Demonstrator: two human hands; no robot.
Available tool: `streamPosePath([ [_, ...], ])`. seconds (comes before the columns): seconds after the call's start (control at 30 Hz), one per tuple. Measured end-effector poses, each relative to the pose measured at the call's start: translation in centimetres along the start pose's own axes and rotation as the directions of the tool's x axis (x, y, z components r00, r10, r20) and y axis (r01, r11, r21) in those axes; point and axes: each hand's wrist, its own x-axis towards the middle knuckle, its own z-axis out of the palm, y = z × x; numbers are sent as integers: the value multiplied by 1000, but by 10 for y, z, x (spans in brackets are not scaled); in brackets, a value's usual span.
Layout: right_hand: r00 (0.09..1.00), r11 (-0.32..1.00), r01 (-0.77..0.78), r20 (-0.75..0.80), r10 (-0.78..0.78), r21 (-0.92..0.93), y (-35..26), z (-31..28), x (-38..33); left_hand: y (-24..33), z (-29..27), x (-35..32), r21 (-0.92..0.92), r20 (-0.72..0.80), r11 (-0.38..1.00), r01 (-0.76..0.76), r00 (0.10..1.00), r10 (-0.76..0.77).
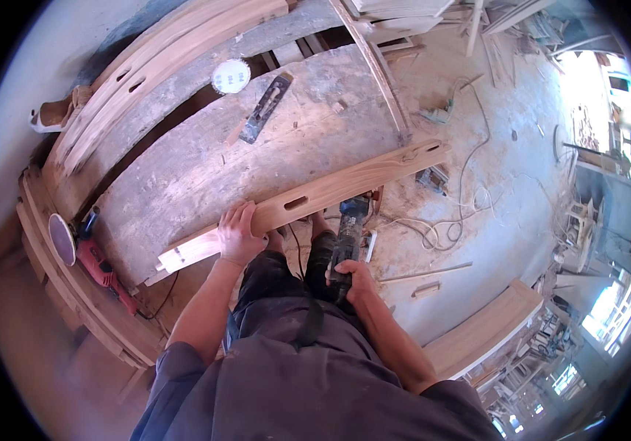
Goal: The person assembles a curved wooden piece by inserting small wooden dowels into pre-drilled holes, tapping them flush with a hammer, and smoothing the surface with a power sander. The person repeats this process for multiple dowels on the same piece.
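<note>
A long wooden board [337, 184] lies slantwise along the near edge of the worn workbench [183, 162], its right end jutting past the bench. Slots are cut through it, one near the middle and one near the right end. My left hand [238, 234] is closed over the board's left part, fingers on top and thumb at the near edge. In my right hand [352, 281] is a black, dusty power tool, which looks like an angle grinder [350, 231]. Its head points away from me, close to the board's near edge; whether they touch I cannot tell.
On the bench lie a white round disc [231, 76] and a dark hand plane [266, 109]. A red sander [102, 268] with a round pad rests at the left. Slotted boards [146, 73] are stacked behind. Cords [464, 198] trail over the dusty floor at right, near a wooden panel [488, 323].
</note>
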Motion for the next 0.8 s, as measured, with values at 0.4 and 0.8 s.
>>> streamPosePath([
  [0.4, 957, 964, 238, -143, -254, -121, -37, -9, -34, -82, -70, -20, 95, 13, 973, 210, 977, -212],
  [0.8, 944, 854, 329, 118, -309, -403, -38, 72, -34, -103, -98, -70, 124, -174, 899, 419, 902, -396],
])
